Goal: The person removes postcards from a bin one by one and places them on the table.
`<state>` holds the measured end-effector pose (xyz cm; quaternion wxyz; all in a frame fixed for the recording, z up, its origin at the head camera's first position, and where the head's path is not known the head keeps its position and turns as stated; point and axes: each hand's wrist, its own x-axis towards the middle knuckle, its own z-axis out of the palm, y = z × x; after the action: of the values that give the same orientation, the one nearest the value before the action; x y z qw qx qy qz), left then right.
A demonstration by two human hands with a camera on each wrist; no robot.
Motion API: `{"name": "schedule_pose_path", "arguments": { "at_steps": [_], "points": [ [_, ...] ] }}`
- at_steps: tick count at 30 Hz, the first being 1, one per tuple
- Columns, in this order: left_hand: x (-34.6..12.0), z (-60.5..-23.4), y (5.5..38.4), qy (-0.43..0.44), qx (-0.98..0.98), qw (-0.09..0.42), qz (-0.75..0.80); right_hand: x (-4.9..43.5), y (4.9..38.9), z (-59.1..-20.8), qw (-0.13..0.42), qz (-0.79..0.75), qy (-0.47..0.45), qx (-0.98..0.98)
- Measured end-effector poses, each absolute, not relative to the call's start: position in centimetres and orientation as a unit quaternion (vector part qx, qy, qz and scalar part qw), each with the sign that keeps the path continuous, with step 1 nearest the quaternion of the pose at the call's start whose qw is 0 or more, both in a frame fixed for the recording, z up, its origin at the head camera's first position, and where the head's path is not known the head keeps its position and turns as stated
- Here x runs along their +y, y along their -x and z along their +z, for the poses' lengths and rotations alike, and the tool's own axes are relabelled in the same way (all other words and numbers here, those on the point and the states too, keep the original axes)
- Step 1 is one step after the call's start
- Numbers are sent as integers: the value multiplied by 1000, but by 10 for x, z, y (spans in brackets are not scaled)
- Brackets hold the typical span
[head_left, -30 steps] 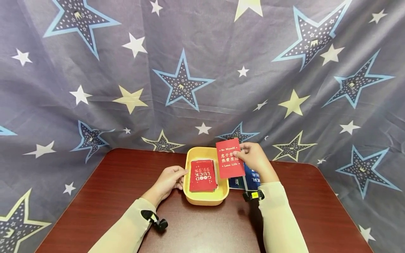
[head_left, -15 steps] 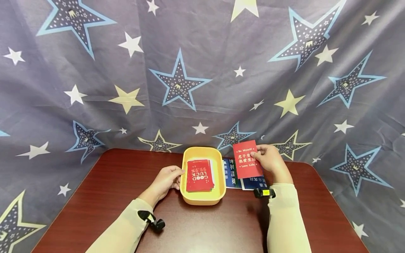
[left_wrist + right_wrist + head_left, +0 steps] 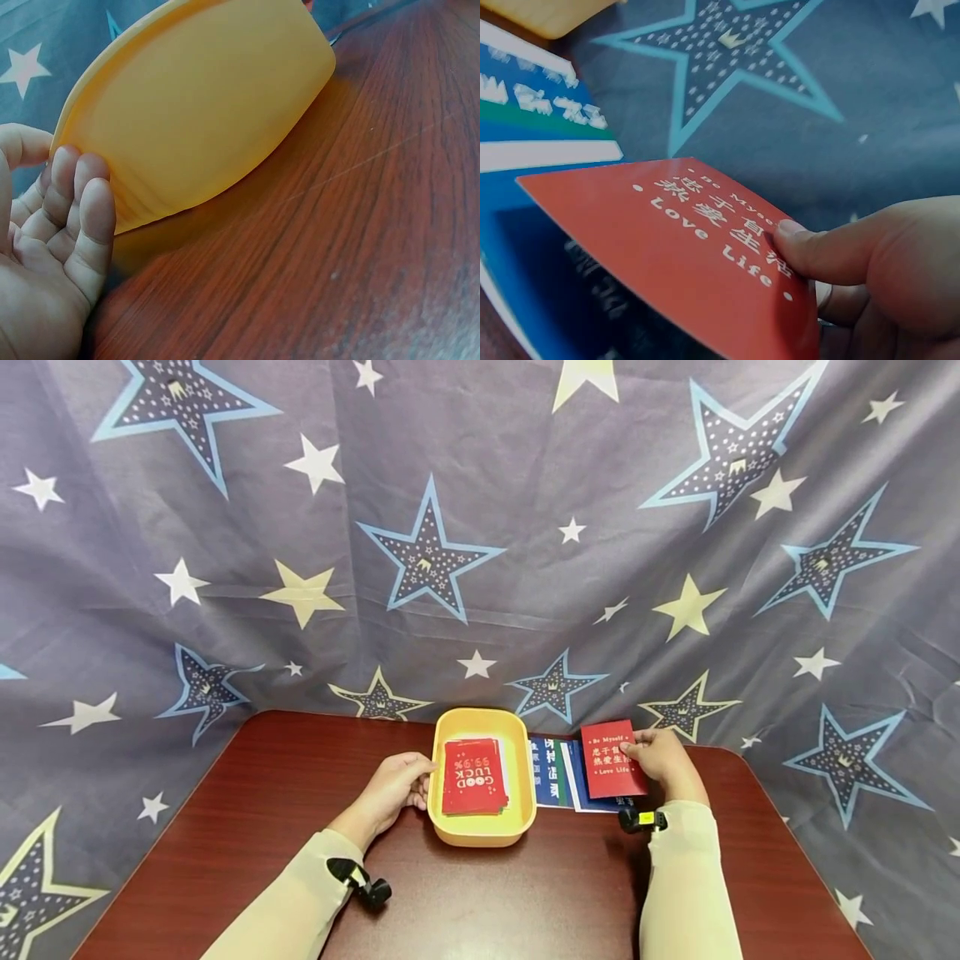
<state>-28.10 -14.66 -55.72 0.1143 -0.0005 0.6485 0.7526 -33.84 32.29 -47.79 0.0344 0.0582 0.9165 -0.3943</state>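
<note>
My right hand [image 3: 663,762] pinches a red card [image 3: 609,783] at its right edge, thumb on top. White lettering on the card includes "Love Life". In the right wrist view the card [image 3: 660,232] tilts over blue printed cards [image 3: 525,217], covering part of them. A yellow plastic bin [image 3: 482,839] stands mid-table, holding a stack of red cards [image 3: 461,795] whose top one reads "GOOD LUCK". My left hand [image 3: 393,787] holds the bin's left side. In the left wrist view its thumb is at the rim and its fingers [image 3: 97,210] lie against the outer wall.
Blue cards with white borders [image 3: 547,793], one with a green stripe, lie side by side just right of the bin on the dark red wooden table [image 3: 480,902]. A grey star-patterned curtain [image 3: 315,643] hangs behind the table's back edge.
My right hand has carried the red card rightward from beside the bin, then lowered it over the right-hand blue card. The left hand stays at the bin.
</note>
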Motion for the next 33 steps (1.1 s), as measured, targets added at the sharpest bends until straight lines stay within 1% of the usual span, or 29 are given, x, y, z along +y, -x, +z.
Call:
{"name": "schedule_pose_path", "arguments": {
  "at_steps": [6,13,16,22,26,30,33],
  "points": [
    [-148,-557,281,-6,648,113,753,325,341,-497,57,-397,-72,913],
    [-148,-557,280,-6,648,110,754,324,343,-503,53,-333,-57,940],
    [-148,-557,280,-4,646,110,756,332,356,-517,47,-302,-58,950],
    [-148,-556,278,-3,642,112,759,361,399,-574,36,-248,-75,965],
    [-147,-554,277,-8,642,111,758,374,413,-594,34,-251,-81,964],
    [-148,-553,276,-13,643,109,758,378,416,-594,35,-261,-81,961],
    [-147,-554,277,-11,641,109,760,370,407,-575,34,-272,-80,958]
  ]
}}
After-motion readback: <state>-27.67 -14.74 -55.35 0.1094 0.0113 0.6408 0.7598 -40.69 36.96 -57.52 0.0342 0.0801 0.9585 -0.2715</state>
